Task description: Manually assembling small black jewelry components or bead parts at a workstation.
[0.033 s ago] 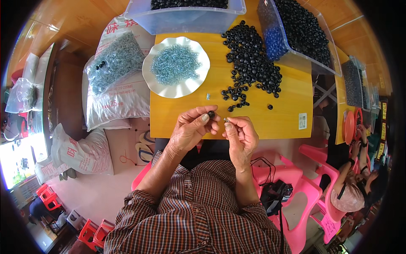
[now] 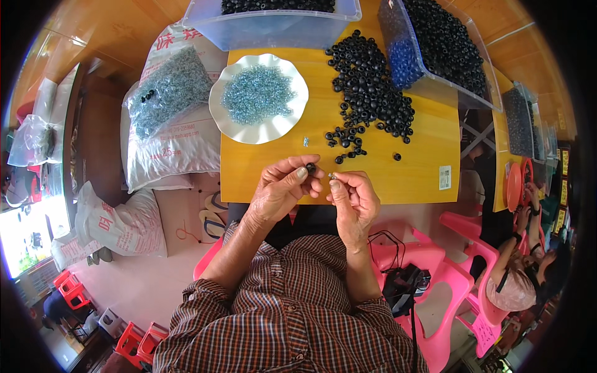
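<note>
My left hand (image 2: 283, 186) pinches a small black ring (image 2: 310, 168) at its fingertips, just over the near edge of the yellow table (image 2: 410, 177). My right hand (image 2: 354, 199) is close beside it, holding a tiny silvery-blue piece (image 2: 332, 176) between thumb and forefinger. The two pieces are a finger's width apart. Beyond my hands lies a loose pile of black rings (image 2: 373, 93). A white scalloped plate (image 2: 217, 115) at the table's left holds several light-blue pieces (image 2: 258, 93). One stray blue piece (image 2: 305, 142) lies on the table.
Two clear plastic bins of black rings stand at the back (image 2: 273, 28) and back right (image 2: 435, 53). White sacks, one topped with a bag of blue pieces (image 2: 168, 102), sit left of the table. Pink plastic chairs (image 2: 448, 292) and another seated person (image 2: 516, 280) are to my right.
</note>
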`<act>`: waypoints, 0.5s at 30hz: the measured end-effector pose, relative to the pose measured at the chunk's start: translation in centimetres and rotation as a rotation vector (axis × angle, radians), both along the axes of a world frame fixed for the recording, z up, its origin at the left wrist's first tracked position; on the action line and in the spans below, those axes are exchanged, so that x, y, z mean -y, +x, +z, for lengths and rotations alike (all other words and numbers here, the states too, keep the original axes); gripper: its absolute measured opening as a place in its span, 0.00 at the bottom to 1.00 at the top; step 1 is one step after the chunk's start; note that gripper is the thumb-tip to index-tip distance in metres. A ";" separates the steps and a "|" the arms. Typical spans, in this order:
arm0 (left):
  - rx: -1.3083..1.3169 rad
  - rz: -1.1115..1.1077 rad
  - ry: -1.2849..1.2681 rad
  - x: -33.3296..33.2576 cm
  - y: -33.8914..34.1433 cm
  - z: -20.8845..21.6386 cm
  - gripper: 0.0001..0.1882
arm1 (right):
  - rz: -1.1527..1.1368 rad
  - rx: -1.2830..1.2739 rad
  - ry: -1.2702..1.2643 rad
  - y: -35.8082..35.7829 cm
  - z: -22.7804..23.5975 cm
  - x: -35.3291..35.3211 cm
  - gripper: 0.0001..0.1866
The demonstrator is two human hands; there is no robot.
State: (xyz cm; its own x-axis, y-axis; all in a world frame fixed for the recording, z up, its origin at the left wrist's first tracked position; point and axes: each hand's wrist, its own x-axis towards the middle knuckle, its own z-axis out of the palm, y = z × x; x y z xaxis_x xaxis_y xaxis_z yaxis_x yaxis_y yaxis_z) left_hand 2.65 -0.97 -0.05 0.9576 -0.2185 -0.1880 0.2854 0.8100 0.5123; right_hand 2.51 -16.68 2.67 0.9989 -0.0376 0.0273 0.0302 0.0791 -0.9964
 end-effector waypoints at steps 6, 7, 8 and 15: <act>0.006 0.010 -0.017 0.3 -0.1 -0.3 0.14 | 0.046 0.003 -0.026 -0.1 0.1 0.0 0.06; 0.006 0.007 -0.021 0.3 -0.1 -0.4 0.14 | 0.047 0.001 -0.027 -0.2 0.0 0.0 0.06; 0.007 0.005 -0.025 0.3 -0.1 -0.4 0.14 | 0.048 -0.002 -0.027 -0.2 0.0 0.0 0.06; 0.047 0.033 0.091 0.5 -0.4 -0.8 0.14 | 0.077 0.002 -0.042 -0.1 -0.2 0.1 0.06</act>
State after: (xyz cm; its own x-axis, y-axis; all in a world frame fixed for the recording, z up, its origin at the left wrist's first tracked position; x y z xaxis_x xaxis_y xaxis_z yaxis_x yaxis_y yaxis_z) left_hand 2.29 -1.49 -0.84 0.9722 -0.1704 -0.1604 0.2330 0.7679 0.5966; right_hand 2.36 -16.79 2.49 0.9988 0.0403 0.0292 0.0276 0.0391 -0.9989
